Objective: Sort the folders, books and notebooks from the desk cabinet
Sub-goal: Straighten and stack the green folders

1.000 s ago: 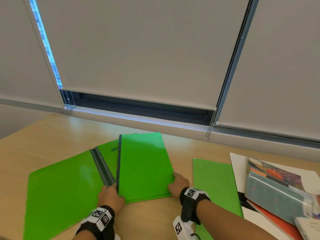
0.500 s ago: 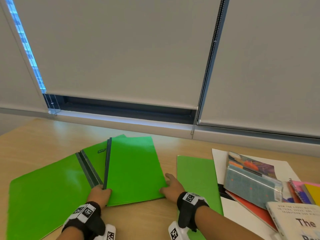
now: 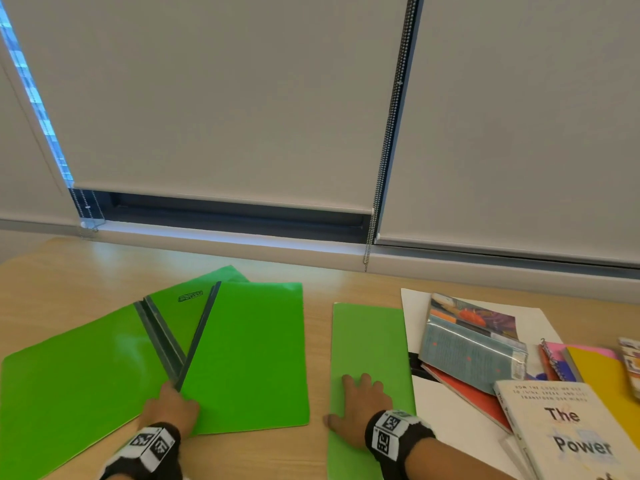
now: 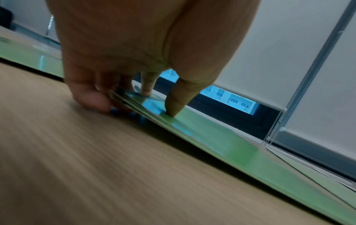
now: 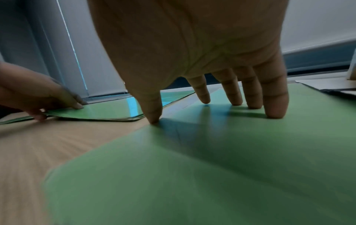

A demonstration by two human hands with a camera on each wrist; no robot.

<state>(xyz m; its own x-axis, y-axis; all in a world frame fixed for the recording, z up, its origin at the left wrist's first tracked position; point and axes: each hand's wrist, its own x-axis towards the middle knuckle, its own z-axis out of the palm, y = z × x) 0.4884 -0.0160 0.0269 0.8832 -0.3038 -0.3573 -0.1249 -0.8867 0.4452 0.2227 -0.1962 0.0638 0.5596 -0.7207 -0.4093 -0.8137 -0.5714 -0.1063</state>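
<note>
Glossy green folders with dark spines lie fanned on the wooden desk at the left. The top glossy folder (image 3: 249, 355) overlaps a larger one (image 3: 69, 393). My left hand (image 3: 171, 408) pinches the near spine corner of the top folder (image 4: 202, 132), thumb (image 4: 177, 99) on top and curled fingers under the edge. A separate matte green folder (image 3: 370, 341) lies to the right. My right hand (image 3: 360, 407) rests flat on it, its straight fingers (image 5: 252, 97) pressing the matte folder's cover (image 5: 192, 167).
At the right, a pile rests on white paper (image 3: 446, 410): a plastic-covered book (image 3: 474, 351), a red notebook (image 3: 467, 396), a white book titled "The Power" (image 3: 571, 441), and a pink and yellow spiral notebook (image 3: 595, 368). Roller blinds and a bead chain (image 3: 384, 168) stand behind the desk (image 3: 311, 455).
My right hand left the right edge of the top glossy folder and now lies on the matte green folder. The left hand stays at the spine corner. The view panned right.
</note>
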